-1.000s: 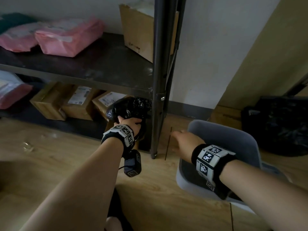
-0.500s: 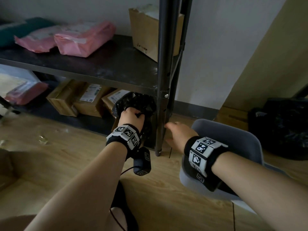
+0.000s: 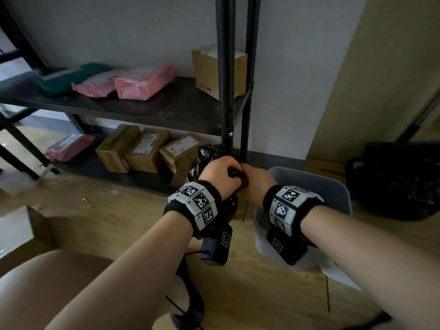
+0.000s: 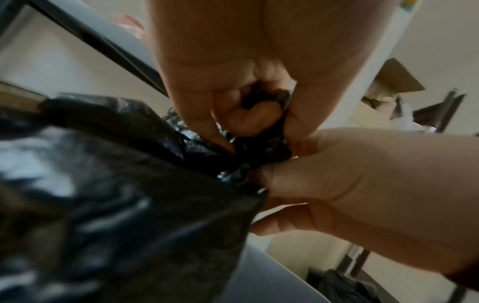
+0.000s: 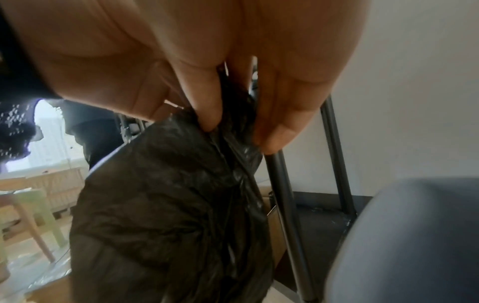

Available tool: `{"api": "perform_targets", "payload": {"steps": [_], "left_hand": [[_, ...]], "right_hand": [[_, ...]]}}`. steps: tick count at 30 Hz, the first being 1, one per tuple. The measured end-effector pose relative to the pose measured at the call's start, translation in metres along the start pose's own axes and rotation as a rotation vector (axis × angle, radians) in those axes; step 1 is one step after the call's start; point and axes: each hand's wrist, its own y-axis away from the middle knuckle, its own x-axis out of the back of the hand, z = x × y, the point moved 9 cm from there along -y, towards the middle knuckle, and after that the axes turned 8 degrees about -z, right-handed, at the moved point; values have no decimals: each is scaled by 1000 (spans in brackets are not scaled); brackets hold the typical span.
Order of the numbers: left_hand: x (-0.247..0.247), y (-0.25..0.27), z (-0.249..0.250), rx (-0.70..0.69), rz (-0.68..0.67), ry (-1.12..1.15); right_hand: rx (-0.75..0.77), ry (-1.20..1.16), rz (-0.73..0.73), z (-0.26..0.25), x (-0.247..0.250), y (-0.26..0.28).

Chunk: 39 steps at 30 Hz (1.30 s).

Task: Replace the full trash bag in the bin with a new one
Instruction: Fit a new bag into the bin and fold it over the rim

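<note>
A full black trash bag [image 3: 206, 160] [image 4: 116, 184] [image 5: 168, 205] hangs by the shelf post, left of the grey bin [image 3: 316, 184]. My left hand [image 3: 220, 173] [image 4: 249, 123] grips the bag's gathered neck from above. My right hand [image 3: 253, 181] [image 5: 233, 121] pinches the same neck between thumb and fingers, touching the left hand. In the left wrist view my right hand [image 4: 350, 194] comes in from the right onto the twisted plastic. The bag's lower part is hidden behind my wrists in the head view.
A black metal shelf unit [image 3: 142, 108] holds pink parcels [image 3: 142, 82] and a cardboard box [image 3: 209, 70]; more boxes [image 3: 142, 148] lie on its bottom shelf. Its post [image 3: 226, 91] stands just behind my hands. Another black bag [image 3: 395, 179] lies at the right on the wood floor.
My right hand moved left from above the bin and took hold of the bag's neck beside the left hand. The view tilted up, showing more of the shelf.
</note>
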Motion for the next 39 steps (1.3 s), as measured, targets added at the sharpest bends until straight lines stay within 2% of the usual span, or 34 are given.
{"api": "perform_targets", "payload": {"steps": [2, 7, 11, 14, 16, 20, 24, 26, 30, 32, 36, 39], "left_hand": [[-11, 4, 17, -56, -49, 12], [-18, 5, 68, -185, -64, 4], [-22, 2, 113, -287, -81, -39], [-31, -2, 143, -331, -88, -106], [-37, -4, 160, -381, -93, -114], [-48, -8, 175, -391, -96, -145], [-60, -19, 164, -339, -118, -165], [-65, -27, 149, -267, -138, -183], [-78, -41, 121, -173, -224, -288], [-88, -44, 107, -133, -298, -338], [-109, -46, 87, -58, -486, -468], [-107, -53, 85, -58, -478, -446]], "right_hand": [[-45, 49, 45, 13, 14, 18], [-176, -62, 289, 66, 68, 66], [-239, -236, 509, 111, 109, 99], [-220, -464, 682, 136, 131, 124], [-214, -490, 748, 147, 142, 138], [-205, -528, 743, 165, 147, 149], [-281, -693, 625, 179, 131, 143], [-337, -692, 583, 185, 126, 140], [-402, -421, 496, 189, 121, 127], [-428, -381, 480, 191, 116, 120], [-453, -447, 528, 196, 107, 108], [-401, -556, 534, 191, 102, 101]]}}
